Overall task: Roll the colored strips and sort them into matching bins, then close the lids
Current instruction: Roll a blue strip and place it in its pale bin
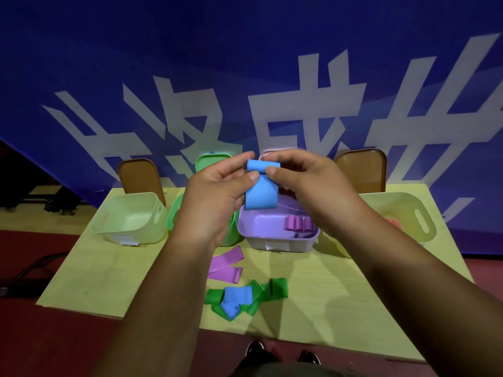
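Your left hand (pixel 217 186) and right hand (pixel 307 183) are raised together over the table (pixel 326 295), thumbs nearly touching. Both pinch the rolled top edge of the blue strip (pixel 261 195) between thumb and fingers; its loose tail hangs straight down toward 6 o'clock. The strip sits in front of the purple bin (pixel 283 242) and hides part of that bin's far wall. Purple rolls (pixel 298 223) stand side by side inside the purple bin, at its 3 o'clock side. Your left hand and wrist cover most of the green bin (pixel 174 216); only its 9 o'clock edge shows. A pale bin (pixel 130 232) stands at 9 o'clock of that one, and another pale bin (pixel 402 208) at 3 o'clock of the purple bin, partly behind your right forearm. Brown lids (pixel 141 175) stand upright behind the two pale bins; a green lid (pixel 209 161) and a purple lid (pixel 268 155) show behind your fingers. Loose purple strips (pixel 226 268) lie on the table at 6 o'clock of the bins. Nearer you, green strips (pixel 272 291) lie in a heap with a second blue strip (pixel 236 295) on top. Your shoes (pixel 255 349) show at the table's near edge.
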A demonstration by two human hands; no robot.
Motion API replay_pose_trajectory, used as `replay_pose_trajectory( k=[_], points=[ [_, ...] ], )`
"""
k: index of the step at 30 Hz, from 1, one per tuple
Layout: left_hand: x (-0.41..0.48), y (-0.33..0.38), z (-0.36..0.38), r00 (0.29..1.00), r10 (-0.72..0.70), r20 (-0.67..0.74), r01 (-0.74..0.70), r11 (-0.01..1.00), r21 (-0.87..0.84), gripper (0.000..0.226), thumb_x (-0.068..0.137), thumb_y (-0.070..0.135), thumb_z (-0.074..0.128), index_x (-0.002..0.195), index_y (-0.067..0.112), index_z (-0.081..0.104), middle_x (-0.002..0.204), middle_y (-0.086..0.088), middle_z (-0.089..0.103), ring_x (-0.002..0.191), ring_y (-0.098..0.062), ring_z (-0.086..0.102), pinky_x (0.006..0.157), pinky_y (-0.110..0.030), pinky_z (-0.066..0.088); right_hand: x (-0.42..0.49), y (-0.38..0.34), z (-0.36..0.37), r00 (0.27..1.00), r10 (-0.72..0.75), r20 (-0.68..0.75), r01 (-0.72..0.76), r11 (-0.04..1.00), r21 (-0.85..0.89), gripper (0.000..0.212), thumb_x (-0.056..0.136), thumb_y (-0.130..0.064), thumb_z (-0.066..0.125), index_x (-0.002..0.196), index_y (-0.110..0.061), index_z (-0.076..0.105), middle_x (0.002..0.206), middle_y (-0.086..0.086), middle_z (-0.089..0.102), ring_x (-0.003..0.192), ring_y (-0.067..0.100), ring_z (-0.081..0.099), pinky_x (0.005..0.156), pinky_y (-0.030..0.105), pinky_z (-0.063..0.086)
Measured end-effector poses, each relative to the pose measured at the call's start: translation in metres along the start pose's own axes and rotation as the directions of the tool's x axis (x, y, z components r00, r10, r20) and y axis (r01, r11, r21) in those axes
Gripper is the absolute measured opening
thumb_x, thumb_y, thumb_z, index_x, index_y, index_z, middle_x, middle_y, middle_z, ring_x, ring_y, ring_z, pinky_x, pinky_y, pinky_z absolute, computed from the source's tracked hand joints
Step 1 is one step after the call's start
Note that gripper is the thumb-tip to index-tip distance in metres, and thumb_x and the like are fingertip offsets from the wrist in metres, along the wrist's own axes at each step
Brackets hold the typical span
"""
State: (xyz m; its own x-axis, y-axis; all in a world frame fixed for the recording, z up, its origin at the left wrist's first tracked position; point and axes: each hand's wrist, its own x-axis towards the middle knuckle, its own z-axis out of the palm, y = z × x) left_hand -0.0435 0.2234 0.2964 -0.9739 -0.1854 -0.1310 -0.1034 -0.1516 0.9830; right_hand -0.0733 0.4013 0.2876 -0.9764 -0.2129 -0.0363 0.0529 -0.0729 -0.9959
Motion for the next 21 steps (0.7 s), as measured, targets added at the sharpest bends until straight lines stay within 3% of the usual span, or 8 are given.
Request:
replay_pose_trajectory(
  k=[7,13,17,21],
  points=[
    [0.002,0.006,-0.005,0.998,0.039,0.050,-0.043,0.996,0.083,0.041,0.099,0.000,0.072,0.136,0.016,0.073,0.123,-0.003,0.080,0.114,-0.018,0.078,0.094,-0.031,0.063,0.005,-0.003,-0.002,1.000,-0.019,0.007,0.020,0.990,-0.136,0.019,0.097,-0.013,0.076,0.113,-0.023,0.079,0.108,-0.003,0.078,0.100,0.016,0.076,0.092,0.039,0.065],
    [0.006,0.007,-0.004,0.994,0.110,0.006,-0.109,0.978,0.179,0.036,0.100,0.001,0.072,0.127,0.024,0.077,0.118,0.000,0.082,0.111,-0.017,0.078,0.095,-0.034,0.064,0.008,-0.004,0.002,0.999,0.046,-0.022,-0.047,0.998,-0.048,0.027,0.097,-0.016,0.077,0.124,-0.016,0.074,0.111,0.005,0.077,0.104,0.019,0.077,0.090,0.033,0.065],
    [0.009,0.008,-0.003,0.973,0.226,-0.049,-0.193,0.912,0.362,0.041,0.098,0.005,0.076,0.132,0.027,0.072,0.118,0.007,0.080,0.108,-0.010,0.077,0.093,-0.033,0.065,0.009,-0.005,0.005,0.992,0.081,-0.097,-0.081,0.997,0.012,0.006,0.101,-0.015,0.072,0.103,-0.014,0.077,0.095,0.011,0.079,0.086,0.018,0.079,0.087,0.036,0.066],
    [0.011,0.010,0.005,0.946,0.325,-0.011,-0.280,0.831,0.480,0.044,0.098,0.005,0.076,0.135,0.028,0.068,0.121,0.013,0.078,0.111,-0.002,0.075,0.099,-0.034,0.063,0.013,-0.009,0.009,0.995,0.055,-0.081,-0.059,0.997,-0.047,0.015,0.100,-0.030,0.075,0.105,-0.017,0.079,0.093,0.005,0.082,0.089,0.015,0.080,0.084,0.028,0.065]
  ],
)
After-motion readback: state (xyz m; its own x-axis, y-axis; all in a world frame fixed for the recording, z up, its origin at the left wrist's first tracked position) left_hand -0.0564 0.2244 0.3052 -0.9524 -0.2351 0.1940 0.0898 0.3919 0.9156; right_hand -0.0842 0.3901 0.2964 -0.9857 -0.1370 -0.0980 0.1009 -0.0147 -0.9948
